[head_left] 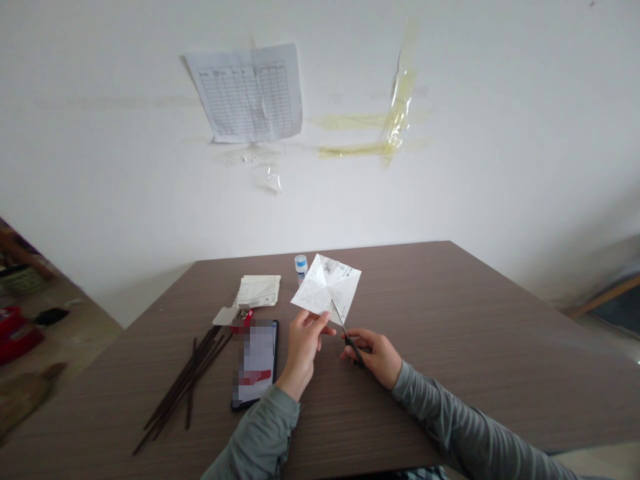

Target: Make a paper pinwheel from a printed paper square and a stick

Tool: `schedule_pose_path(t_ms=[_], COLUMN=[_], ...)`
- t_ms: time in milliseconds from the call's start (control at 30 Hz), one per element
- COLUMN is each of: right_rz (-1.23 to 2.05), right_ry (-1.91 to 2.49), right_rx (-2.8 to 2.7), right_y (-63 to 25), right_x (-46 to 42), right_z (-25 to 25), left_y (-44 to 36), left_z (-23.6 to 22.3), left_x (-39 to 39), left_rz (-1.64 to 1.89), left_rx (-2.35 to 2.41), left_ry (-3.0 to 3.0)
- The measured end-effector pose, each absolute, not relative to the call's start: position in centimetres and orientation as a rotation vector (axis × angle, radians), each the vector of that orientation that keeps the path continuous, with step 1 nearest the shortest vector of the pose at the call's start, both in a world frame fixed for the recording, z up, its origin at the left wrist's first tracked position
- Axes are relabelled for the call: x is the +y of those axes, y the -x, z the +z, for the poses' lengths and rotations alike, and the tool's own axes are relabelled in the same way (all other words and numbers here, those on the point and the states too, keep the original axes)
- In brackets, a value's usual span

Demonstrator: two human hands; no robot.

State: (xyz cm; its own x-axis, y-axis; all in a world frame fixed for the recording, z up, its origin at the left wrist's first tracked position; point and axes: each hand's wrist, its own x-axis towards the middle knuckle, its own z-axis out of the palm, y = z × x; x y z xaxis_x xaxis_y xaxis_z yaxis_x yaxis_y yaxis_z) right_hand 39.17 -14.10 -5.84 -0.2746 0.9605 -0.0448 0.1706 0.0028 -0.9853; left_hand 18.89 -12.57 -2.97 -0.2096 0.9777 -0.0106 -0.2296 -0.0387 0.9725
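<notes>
A square of printed paper point(325, 288) with crossing crease lines is pinched at its lower edge by my left hand point(306, 343). My right hand point(375, 353) grips a pair of scissors point(353, 345) by the dark handles. The blades lie across the paper's lower right part, pointing up toward its middle. Whether they are parted is too small to tell. Just behind the paper's left corner stands a glue stick point(301, 265) with a blue band, partly hidden by the paper.
Left on the brown table point(450, 300) are a stack of paper squares point(259, 291), a small red open box point(243, 320), a smartphone point(256, 363) and several thin dark sticks point(185, 383). Behind the table rises a white wall point(475, 133) with a taped printed sheet point(250, 93).
</notes>
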Motion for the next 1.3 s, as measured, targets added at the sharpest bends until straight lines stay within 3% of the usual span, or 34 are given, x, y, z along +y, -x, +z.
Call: schedule_pose_path(t_ms=[1300], right_rz=[1.307], right_ry=[1.142], right_rx=[-1.501], right_y=[-39.0], right_x=[-14.0], right_z=[-6.1], left_y=[-18.9], left_z=[-2.7], left_x=[-12.6], left_rz=[1.430], left_rx=[1.184], left_ry=[-0.952])
